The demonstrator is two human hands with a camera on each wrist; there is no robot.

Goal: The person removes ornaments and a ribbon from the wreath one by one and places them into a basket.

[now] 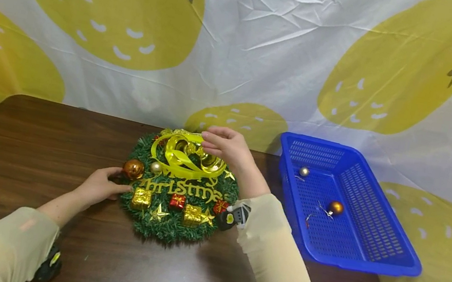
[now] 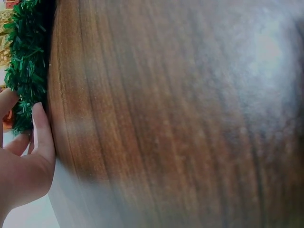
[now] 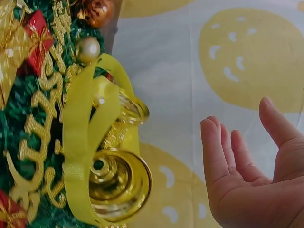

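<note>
A green tinsel Christmas wreath (image 1: 167, 233) lies on the table, bearing gold "Merry Christmas" lettering (image 1: 178, 188), small gift boxes, stars and baubles. Yellow ribbon (image 1: 178, 171) and golden bells (image 3: 121, 185) sit at its far side. My left hand (image 1: 99, 187) holds the wreath's left edge beside a copper bauble (image 1: 133, 169); in the left wrist view its thumb and fingers lie about the tinsel (image 2: 28, 61). Raised by the ribbon and bells at the upper right, my right hand (image 1: 229, 149) has relaxed fingers and nothing in them. The right wrist view shows a gap between that hand (image 3: 251, 185) and the bells.
On the right of the table stands a blue plastic basket (image 1: 366, 266), with a silver bauble (image 1: 303, 171) and an orange bauble (image 1: 335, 207) inside. Behind the table hangs a white cloth (image 1: 255, 67) printed with yellow fruit. Brown wood-grain tabletop (image 1: 30, 144) extends to the left.
</note>
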